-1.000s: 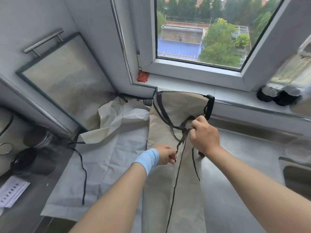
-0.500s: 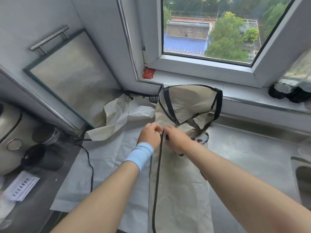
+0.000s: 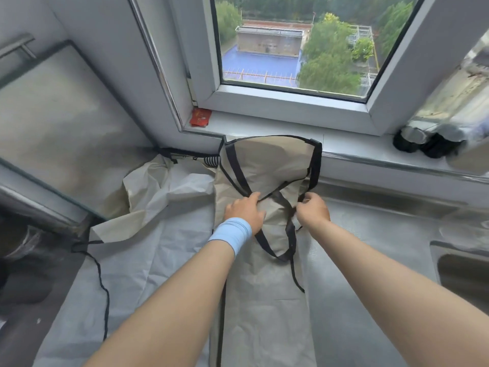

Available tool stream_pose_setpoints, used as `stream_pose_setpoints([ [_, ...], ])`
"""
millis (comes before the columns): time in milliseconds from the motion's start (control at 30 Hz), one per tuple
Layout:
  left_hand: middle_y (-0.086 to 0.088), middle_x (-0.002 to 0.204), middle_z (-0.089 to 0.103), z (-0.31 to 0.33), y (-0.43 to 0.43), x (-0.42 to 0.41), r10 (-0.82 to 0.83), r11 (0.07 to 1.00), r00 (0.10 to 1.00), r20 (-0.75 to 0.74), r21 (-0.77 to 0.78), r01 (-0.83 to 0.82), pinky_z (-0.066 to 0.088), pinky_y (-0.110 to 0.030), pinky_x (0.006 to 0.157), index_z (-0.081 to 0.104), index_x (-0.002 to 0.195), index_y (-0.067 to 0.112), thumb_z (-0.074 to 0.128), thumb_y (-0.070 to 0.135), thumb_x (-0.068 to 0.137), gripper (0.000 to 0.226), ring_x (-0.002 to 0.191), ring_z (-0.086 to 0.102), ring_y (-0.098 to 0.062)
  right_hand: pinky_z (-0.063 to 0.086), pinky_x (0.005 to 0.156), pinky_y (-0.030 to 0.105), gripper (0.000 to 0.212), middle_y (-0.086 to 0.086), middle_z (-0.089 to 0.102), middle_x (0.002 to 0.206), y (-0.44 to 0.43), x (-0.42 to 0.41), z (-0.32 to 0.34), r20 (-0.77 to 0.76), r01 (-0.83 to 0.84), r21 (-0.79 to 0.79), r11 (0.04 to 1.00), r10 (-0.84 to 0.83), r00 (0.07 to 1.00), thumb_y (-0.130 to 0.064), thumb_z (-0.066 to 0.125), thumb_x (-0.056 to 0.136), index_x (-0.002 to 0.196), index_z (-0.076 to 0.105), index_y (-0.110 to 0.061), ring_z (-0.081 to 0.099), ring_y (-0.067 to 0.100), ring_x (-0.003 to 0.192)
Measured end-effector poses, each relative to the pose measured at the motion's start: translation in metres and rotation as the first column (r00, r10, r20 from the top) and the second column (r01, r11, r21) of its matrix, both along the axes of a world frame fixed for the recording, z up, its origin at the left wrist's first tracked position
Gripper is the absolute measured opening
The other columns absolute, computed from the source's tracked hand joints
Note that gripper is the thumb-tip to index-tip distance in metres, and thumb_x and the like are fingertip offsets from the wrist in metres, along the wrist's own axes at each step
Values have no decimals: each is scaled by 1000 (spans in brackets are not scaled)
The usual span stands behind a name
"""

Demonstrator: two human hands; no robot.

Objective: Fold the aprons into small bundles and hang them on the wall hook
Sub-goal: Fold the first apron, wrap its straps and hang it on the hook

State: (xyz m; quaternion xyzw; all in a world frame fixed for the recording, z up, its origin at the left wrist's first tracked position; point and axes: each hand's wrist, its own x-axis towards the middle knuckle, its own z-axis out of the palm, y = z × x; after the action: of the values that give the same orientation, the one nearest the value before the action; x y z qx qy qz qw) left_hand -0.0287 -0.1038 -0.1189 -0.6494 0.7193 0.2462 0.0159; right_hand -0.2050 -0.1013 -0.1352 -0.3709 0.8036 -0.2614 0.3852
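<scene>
A beige apron with black trim lies folded lengthwise on the steel counter, its bib end up against the window sill. Its black straps lie looped across the fabric. My left hand, with a blue wristband, presses flat on the apron where two straps cross. My right hand is at the apron's right edge, its curled fingers pinching a strap. A second, paler apron lies spread and crumpled to the left, with a thin black cord trailing off it.
A sink is sunk in the counter at the right. On the window sill sit a red packet and dark round objects. A glass-fronted door leans at the left, with dark pots below it.
My right hand has lowered the bunched straps onto the apron. Both hands moved up towards the bib and apart, and the straps now lie looped on the fabric.
</scene>
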Motion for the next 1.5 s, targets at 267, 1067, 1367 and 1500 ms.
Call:
stream_pose_setpoints([
  [267, -5, 143, 49, 16, -54, -40, 59, 997, 975, -215, 62, -47, 36, -41, 109, 39, 144, 20, 48, 42, 93, 56, 130, 46, -27, 48, 67, 35, 21, -1, 64, 66, -26, -7, -14, 89, -169, -114, 979, 180, 980, -32, 63, 79, 75, 62, -11, 57, 17, 68],
  [1067, -9, 121, 50, 32, -28, -44, 179, 920, 892, -416, -250, -302, 43, -39, 100, 59, 114, 15, 55, 8, 87, 28, 111, 53, -28, 46, 82, 36, 30, 4, 54, 109, 44, -9, -21, -359, -248, -288, 925, 136, 924, -8, 60, 83, 112, 56, -16, 53, 25, 99],
  [1367, -4, 158, 17, -39, 110, 17, -291, 953, 948, 128, -46, 299, 26, -38, 112, 31, 147, 24, 51, 27, 91, 60, 142, 24, -25, 6, 122, 47, 71, 11, 6, 165, 100, 16, -55, -505, -825, 299, 479, 813, 290, -51, 30, 94, 156, 17, -21, 5, 29, 152],
  [1500, -4, 162, -4, -55, 147, 45, -323, 945, 922, 211, 27, 325, 3, -35, 120, 8, 154, 24, 51, 35, 92, 76, 149, 1, -24, 37, 103, 43, 55, 17, 29, 157, 113, 15, -50, -621, -801, 135, 583, 680, 390, -30, 62, 87, 138, 49, -16, 32, 34, 143],
])
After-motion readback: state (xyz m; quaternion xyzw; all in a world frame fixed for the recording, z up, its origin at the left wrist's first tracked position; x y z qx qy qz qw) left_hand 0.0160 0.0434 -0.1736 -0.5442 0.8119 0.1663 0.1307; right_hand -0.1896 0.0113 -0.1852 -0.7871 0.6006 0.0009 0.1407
